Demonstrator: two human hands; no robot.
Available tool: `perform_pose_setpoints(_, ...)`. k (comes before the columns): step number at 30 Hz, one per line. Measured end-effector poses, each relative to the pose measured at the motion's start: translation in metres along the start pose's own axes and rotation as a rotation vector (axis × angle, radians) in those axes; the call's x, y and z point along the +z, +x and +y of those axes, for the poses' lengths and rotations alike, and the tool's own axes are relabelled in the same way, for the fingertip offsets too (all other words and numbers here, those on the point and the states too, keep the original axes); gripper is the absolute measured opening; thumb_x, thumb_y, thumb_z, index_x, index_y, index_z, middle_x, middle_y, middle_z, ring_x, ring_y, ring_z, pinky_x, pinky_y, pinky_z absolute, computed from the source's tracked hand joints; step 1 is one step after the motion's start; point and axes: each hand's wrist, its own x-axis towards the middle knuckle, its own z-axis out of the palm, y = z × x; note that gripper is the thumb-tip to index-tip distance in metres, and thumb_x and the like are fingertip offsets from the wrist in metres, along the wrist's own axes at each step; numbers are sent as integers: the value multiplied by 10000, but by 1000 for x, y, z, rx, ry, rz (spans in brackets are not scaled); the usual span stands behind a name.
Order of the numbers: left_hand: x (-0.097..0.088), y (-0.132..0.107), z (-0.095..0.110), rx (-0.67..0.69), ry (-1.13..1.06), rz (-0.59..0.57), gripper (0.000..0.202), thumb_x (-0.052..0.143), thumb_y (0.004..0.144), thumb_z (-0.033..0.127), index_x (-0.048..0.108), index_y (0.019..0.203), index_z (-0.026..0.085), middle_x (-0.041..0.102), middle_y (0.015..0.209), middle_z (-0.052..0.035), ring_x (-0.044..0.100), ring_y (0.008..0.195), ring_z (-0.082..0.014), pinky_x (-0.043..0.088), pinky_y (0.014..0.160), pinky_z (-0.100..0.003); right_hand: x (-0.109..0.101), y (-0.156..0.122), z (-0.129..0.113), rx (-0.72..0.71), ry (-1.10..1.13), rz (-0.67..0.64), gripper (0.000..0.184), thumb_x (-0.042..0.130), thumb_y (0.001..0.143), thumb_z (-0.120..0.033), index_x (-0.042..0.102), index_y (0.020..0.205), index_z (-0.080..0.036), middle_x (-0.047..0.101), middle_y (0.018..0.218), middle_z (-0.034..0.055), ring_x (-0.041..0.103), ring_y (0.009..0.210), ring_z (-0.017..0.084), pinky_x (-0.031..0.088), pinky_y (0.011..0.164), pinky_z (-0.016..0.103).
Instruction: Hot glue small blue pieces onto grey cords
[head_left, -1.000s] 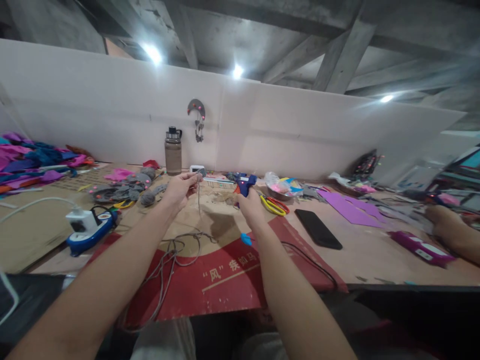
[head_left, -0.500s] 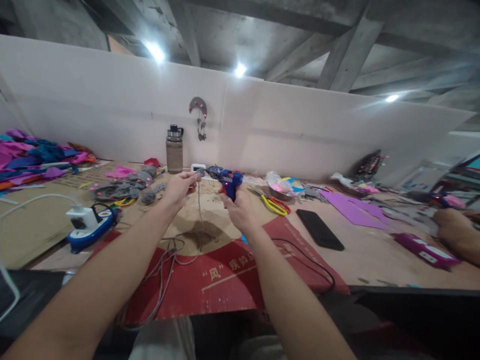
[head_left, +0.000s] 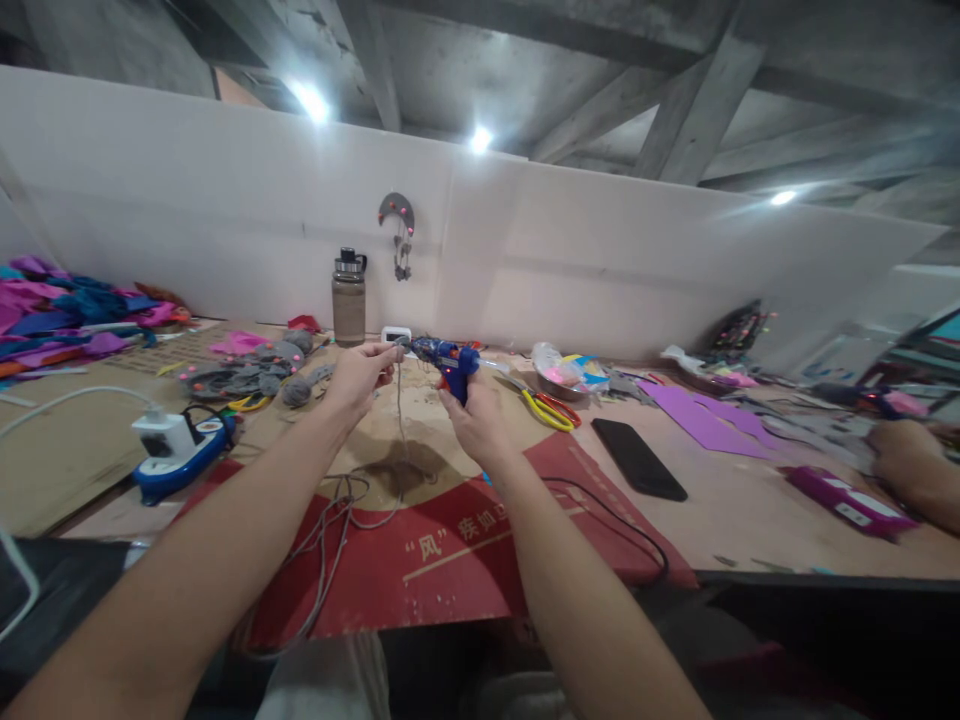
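Note:
My left hand (head_left: 358, 376) is raised over the table and pinches a small grey felt piece (head_left: 400, 343) with a grey cord (head_left: 398, 400) hanging from it down to a loose tangle on the red cardboard (head_left: 420, 560). My right hand (head_left: 472, 420) grips a blue hot glue gun (head_left: 448, 362). Its nozzle points left and sits right at the grey piece. The gun's black cable (head_left: 622, 525) trails off to the right across the table.
A white and blue power strip (head_left: 176, 448) lies at left. Grey felt shapes (head_left: 255, 378), a brown water bottle (head_left: 349, 300), yellow scissors (head_left: 549, 410), a black phone (head_left: 637, 460), purple sheets (head_left: 701, 415) and a magenta case (head_left: 851, 500) are around. Another person's hand (head_left: 904, 460) rests far right.
My right hand lifted the glue gun from the table and swung its nozzle left up to the grey piece. My left hand stayed nearly still.

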Motion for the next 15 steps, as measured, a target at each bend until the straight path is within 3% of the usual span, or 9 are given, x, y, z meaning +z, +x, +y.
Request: perform_pose_setpoints(15,0,2,-2,16,-5,18,232,793,526,271,643,610,115,550,554,2,399,454,-41,291,438,-181,0,-1,-4,-6,-32,-5,262,450,813,-266,509,1049,-168,611,947,90,564,850,203,436,791,329)
